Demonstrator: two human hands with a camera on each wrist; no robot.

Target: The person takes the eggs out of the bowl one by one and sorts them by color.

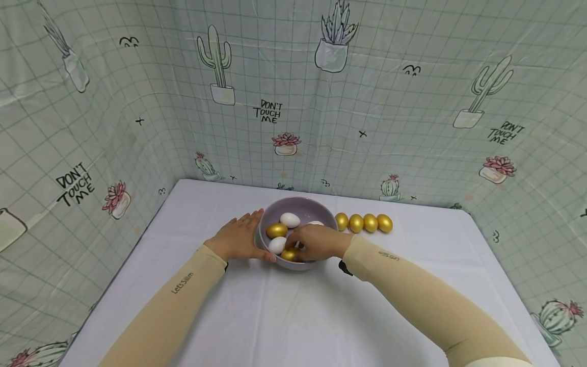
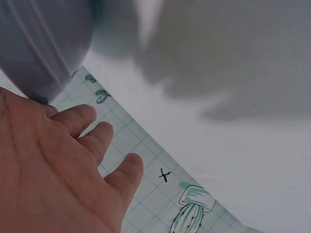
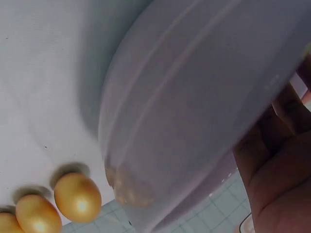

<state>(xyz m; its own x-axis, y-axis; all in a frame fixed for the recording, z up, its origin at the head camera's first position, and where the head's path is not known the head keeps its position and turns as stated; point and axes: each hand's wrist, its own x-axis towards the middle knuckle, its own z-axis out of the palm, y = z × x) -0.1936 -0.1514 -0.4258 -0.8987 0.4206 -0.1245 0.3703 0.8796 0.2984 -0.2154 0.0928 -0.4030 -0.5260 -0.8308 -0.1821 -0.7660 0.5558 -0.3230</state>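
A mauve bowl [image 1: 300, 205] holds white eggs and gold eggs. My left hand [image 1: 240, 237] rests against the bowl's left side, fingers straight and spread, its thumb along the near rim. In the left wrist view, the left palm [image 2: 53, 165] lies beside the bowl's outer wall [image 2: 48, 43]. My right hand [image 1: 316, 242] reaches over the right rim into the bowl, its curled thumb and fingers pinching a gold egg [image 1: 289, 255]. Close by lie a white egg [image 1: 277, 245], another gold egg [image 1: 276, 231] and a second white egg [image 1: 290, 220]. A further white egg [image 1: 316, 223] is partly hidden behind the right hand.
Just right of the bowl, several gold eggs [image 1: 370, 223] stand in a row on the white tabletop [image 1: 257, 316]. A cloth [image 1: 302, 86] printed with a grid and cacti rises behind the table and along both sides.
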